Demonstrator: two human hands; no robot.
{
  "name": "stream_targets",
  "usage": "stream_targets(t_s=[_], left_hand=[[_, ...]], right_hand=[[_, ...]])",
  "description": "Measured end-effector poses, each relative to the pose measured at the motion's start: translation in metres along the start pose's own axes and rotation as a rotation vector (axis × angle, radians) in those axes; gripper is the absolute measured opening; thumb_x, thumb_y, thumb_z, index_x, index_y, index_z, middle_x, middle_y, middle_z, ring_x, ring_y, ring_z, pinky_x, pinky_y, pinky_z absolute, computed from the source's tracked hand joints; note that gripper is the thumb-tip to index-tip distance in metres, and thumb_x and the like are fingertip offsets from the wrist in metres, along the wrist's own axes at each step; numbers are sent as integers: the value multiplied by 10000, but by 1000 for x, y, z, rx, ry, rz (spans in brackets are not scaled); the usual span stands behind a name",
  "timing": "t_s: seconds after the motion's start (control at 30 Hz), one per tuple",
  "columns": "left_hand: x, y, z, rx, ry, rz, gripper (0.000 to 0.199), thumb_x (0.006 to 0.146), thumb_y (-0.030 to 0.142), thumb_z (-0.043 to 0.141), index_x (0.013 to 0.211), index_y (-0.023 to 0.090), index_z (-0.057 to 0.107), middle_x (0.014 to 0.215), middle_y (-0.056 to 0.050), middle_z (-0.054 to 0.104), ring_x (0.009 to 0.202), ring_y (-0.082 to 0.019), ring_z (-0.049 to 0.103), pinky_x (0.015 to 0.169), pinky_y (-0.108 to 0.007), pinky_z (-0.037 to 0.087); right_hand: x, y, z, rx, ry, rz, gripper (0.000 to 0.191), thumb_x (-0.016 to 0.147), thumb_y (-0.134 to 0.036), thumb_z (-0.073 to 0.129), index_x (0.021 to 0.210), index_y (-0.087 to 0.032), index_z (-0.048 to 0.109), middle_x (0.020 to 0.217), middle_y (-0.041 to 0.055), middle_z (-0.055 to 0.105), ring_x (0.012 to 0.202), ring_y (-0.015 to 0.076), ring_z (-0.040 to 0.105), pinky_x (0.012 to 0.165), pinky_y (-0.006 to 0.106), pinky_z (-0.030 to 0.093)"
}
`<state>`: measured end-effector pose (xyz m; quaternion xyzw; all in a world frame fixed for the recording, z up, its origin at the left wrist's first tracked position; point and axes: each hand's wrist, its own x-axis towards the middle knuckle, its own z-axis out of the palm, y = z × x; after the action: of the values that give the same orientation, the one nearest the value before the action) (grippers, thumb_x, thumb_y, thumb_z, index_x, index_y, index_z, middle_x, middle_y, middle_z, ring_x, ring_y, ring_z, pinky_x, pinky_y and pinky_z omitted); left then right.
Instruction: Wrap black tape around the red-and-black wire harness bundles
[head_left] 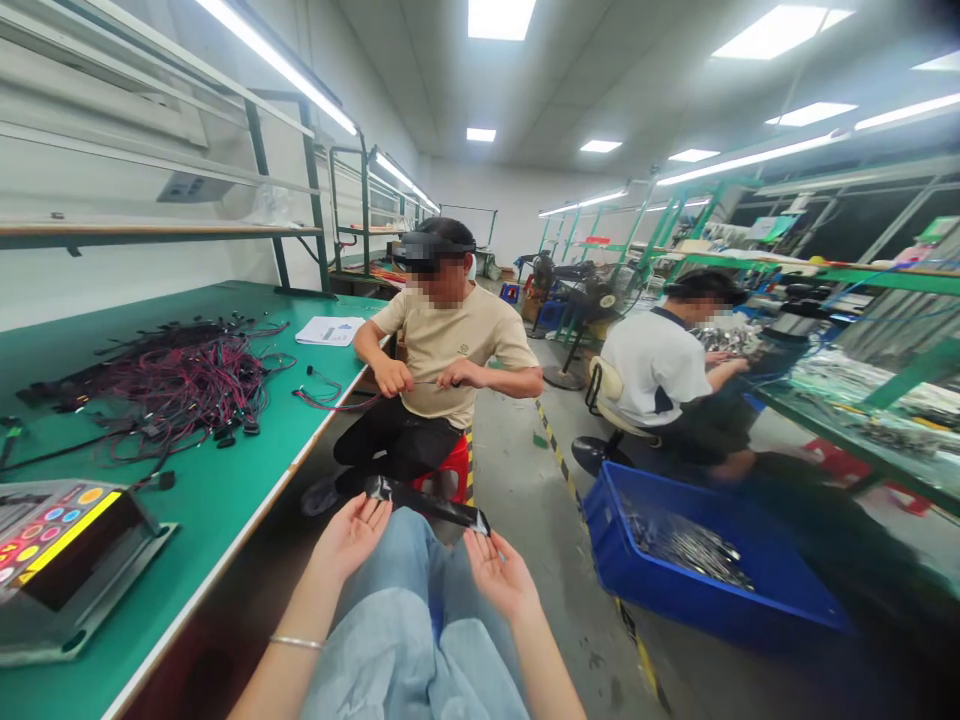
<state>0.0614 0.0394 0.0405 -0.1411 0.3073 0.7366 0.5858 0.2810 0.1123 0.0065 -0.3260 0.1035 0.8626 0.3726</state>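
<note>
A long black strip [427, 503] with shiny ends stretches across, just above my knees; its exact kind I cannot make out. My left hand [351, 535], palm up, has its fingertips at the strip's left end. At the right end, the fingertips of my right hand [501, 575] hold the strip, palm also turned up. Opposite me, a seated person [457, 340] in a beige shirt holds a thin cable between both hands. That cable [330, 403] trails from the table edge, red and black with small connectors.
On the green table [247, 510] to my left lie a heap of red-black cables [202, 385], papers [328, 331] and a dark machine with coloured labels [67, 560]. A blue crate [697, 600] of metal parts stands right. Behind it another person [652, 360] sits working.
</note>
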Motion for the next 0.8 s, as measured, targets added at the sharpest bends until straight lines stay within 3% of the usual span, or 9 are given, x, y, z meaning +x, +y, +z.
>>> stream_targets(t_s=[0.23, 0.53, 0.67, 0.8], left_hand=[[-21, -4, 22, 89, -46, 13, 168, 812, 85, 375, 759, 114, 532, 715, -67, 650, 731, -193, 643, 668, -339, 541], [-17, -15, 22, 138, -16, 130, 111, 796, 90, 429, 770, 146, 522, 744, -40, 636, 741, -196, 642, 689, -361, 529], [-28, -9, 46, 63, 6, 138, 122, 800, 85, 418, 771, 135, 525, 739, -44, 636, 722, -189, 643, 668, -372, 541], [-45, -1, 79, -8, -54, 175, 163, 814, 89, 387, 784, 135, 540, 737, -40, 643, 748, -176, 641, 661, -370, 554]], right_hand=[[-21, -9, 7, 0, -55, -43, 331, 855, -127, 333, 693, -53, 612, 714, 77, 675, 889, 123, 611, 804, 245, 514], [-15, -24, 18, -88, -96, -58, 386, 860, -120, 315, 630, -50, 616, 670, 75, 670, 783, 118, 635, 738, 220, 534], [-21, -29, 41, -104, -88, -32, 392, 860, -133, 322, 612, -56, 616, 660, 82, 665, 779, 118, 635, 730, 220, 538], [-37, -35, 77, -73, -159, -55, 299, 837, -122, 377, 668, -78, 619, 707, 73, 670, 871, 136, 619, 776, 262, 534]])
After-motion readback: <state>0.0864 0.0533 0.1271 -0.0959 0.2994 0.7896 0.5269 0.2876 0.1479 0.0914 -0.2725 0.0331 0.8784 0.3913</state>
